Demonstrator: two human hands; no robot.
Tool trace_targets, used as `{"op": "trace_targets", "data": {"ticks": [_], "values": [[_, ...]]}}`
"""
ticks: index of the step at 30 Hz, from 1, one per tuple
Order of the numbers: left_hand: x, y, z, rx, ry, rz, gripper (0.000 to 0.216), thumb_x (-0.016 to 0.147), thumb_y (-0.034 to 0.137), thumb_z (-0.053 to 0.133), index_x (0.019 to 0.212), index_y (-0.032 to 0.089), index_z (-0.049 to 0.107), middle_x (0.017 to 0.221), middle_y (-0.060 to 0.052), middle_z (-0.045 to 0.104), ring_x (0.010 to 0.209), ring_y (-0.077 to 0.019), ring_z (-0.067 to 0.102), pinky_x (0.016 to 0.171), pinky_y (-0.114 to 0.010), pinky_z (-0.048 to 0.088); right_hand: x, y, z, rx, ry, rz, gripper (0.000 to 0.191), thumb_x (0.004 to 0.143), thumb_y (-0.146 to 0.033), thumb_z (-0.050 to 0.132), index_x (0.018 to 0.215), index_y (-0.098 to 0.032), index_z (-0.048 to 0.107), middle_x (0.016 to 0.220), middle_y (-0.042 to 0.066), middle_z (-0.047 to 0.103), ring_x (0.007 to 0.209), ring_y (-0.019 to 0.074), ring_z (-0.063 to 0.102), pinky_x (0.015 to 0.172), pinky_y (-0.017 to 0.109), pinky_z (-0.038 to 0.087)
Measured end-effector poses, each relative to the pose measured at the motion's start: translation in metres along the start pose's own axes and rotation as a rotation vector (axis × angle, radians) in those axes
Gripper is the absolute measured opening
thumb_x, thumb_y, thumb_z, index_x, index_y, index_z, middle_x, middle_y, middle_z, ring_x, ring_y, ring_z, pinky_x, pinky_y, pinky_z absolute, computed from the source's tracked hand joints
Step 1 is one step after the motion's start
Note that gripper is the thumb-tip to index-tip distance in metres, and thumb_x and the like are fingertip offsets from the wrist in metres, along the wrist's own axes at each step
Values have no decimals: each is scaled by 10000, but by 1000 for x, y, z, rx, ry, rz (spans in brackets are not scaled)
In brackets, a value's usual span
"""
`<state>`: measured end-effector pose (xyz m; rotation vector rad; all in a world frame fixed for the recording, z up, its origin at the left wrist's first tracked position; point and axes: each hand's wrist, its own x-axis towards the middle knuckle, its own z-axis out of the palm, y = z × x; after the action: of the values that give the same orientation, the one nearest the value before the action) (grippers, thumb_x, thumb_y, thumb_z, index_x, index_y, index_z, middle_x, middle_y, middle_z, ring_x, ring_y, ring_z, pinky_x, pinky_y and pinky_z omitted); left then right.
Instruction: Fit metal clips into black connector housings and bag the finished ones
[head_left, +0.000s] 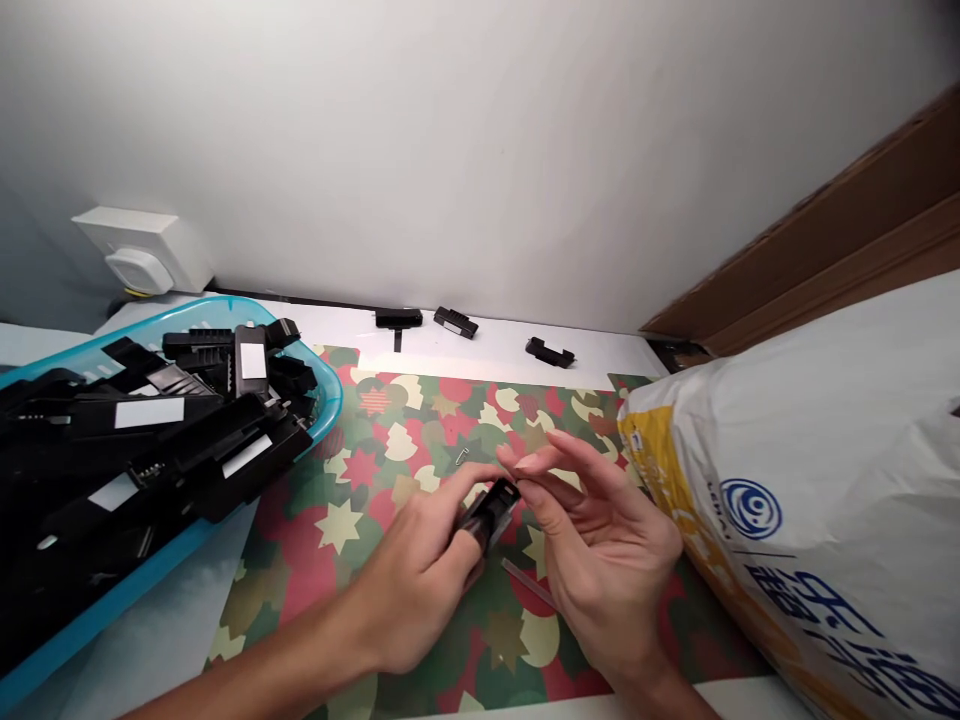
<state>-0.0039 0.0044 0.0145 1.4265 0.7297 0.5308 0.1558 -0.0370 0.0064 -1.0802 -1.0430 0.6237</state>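
Housing in hand: here I am, on the black plastic housing [493, 512], held tilted above the patterned sheet [289, 545], its slotted end towards the right fingertips.
Left hand: I have the left hand [427, 575] wrapped around that housing, thumb on the near side — a firm grasp, by the look of it.
Right hand: the right hand [600, 540] brings thumb and fingertips together at the housing's end; whether anything tiny is pinched there, I cannot tell.
Stage: both hands meet at one end, so I judge this piece mid-work, not finished.
Metal clip: a small bent metal clip [462, 457] lies loose beyond the left hand, touching no housing.
Clear strip: the translucent strip [525, 582] rests beside the right hand, partly hidden by it.
Wall row: three black plastic pieces [456, 322] sit on the white tabletop [491, 362], well apart from both hands, ungripped.
Blue basket: my blue basket [330, 390] is heaped with black housings [247, 430], several white-labelled — done or waiting, I can't say.
White bag: the printed plastic bag [840, 430] bulges at right, contents hidden.
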Motion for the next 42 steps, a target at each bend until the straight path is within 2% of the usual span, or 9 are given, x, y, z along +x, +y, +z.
{"op": "trace_targets", "data": {"ticks": [4,9,12,18,23,29,32,37,42], "values": [[0,3,1,137,-17,50,382,986,181,450,1311,241,642,716,44,538,609,-161,431,604,-286,340,-5,5,0,42,-4,57,376,974,-145,748,1285,-357,764,1012,-8,804,1009,232,833,979,443,703],[-2,-1,3,160,19,56,335,963,169,441,1241,227,618,840,18,607,698,-177,478,664,-304,346,-14,18,-3,-13,-30,76,356,955,-167,791,1270,-333,799,1068,29,869,983,236,850,918,344,707],[-2,-4,3,159,18,41,366,942,163,436,1260,242,600,832,32,577,702,-177,458,668,-311,324,-14,23,-4,-45,-7,78,353,927,-192,826,1265,-291,804,1098,62,867,963,257,855,893,352,710],[-4,-7,4,125,46,24,272,907,151,476,1138,255,577,704,70,477,612,-163,382,595,-321,269,-11,21,-4,-79,-27,114,309,897,-224,851,1202,-263,824,1087,76,866,985,270,851,885,354,706],[-3,-7,4,123,53,12,99,926,195,476,1005,246,511,675,69,452,595,-161,356,580,-329,270,-5,18,-4,29,-88,212,324,873,-237,871,1193,-272,831,1048,75,871,976,263,853,846,321,706],[-3,-2,1,122,50,-32,75,918,182,486,957,246,489,646,81,429,585,-149,352,553,-313,275,-2,16,-6,184,-129,338,366,825,-244,927,1176,-292,837,1008,42,879,972,215,852,905,255,673],[-3,1,0,79,41,-61,80,917,174,477,956,243,488,600,90,404,551,-143,351,520,-306,257,-3,19,-9,226,-137,391,402,827,-236,925,1210,-299,821,999,26,879,986,207,847,970,269,648],[-3,2,1,42,73,-72,102,887,177,507,971,230,534,571,98,408,522,-132,350,494,-290,250,-2,19,-12,269,-170,473,381,821,-250,913,1186,-306,819,1017,31,863,1040,232,819,1095,380,582],[-2,-4,4,-28,69,-39,392,838,147,554,1217,235,599,572,111,426,507,-121,335,482,-265,237,4,14,-13,249,-164,558,409,814,-302,884,1213,-355,810,1224,35,792,1247,236,692,1054,356,563]]}}
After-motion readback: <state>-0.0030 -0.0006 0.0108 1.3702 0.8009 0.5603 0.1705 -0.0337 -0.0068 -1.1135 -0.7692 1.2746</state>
